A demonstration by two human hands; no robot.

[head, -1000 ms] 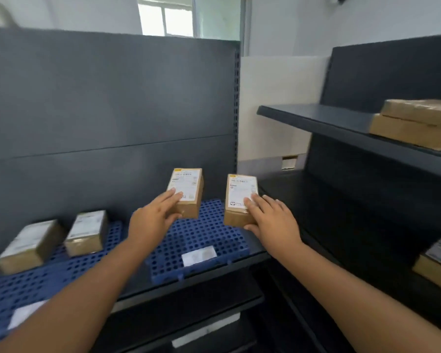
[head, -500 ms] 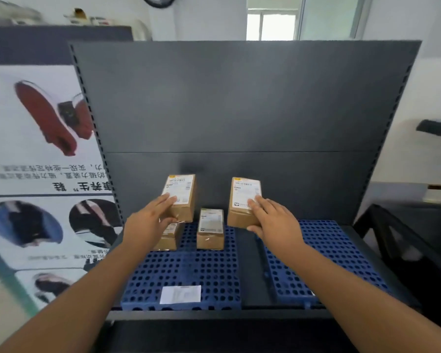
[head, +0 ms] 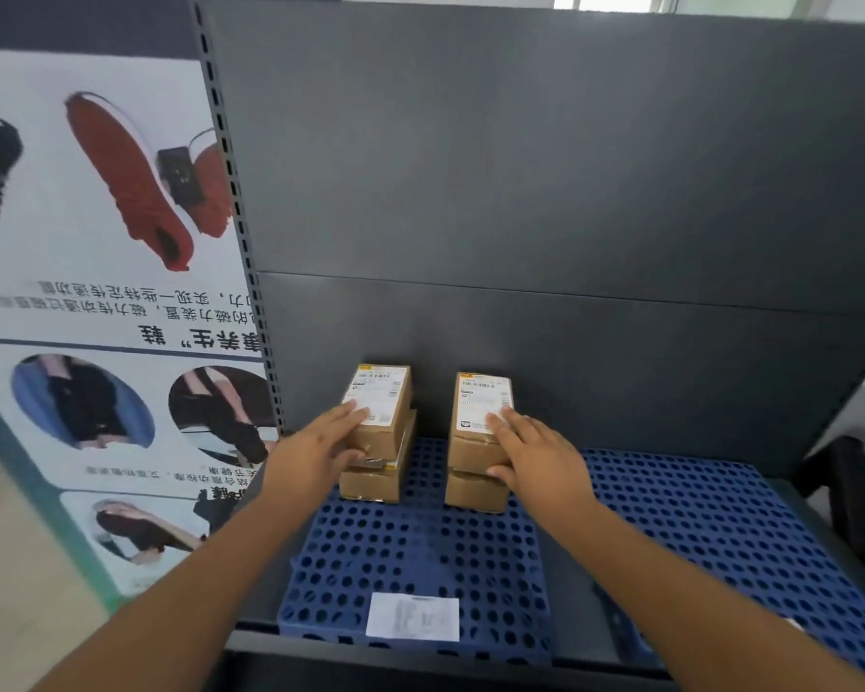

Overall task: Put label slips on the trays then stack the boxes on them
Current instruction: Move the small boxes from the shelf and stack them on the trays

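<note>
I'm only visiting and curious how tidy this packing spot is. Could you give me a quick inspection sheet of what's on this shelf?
Surface: dark shelf bearing a left tray and a right tray, both blue and perforated.
Job's things: two stacks of two cardboard boxes at the back of the left tray: left top box on left lower box, right top box on right lower box. A label slip lies at the left tray's front edge.
Clutter: nothing seen.
Grippers: bare hands; left hand holds the left top box, right hand holds the right top box.
Cables: nothing seen.
Surroundings: grey back panel; shoe poster at left.
</note>
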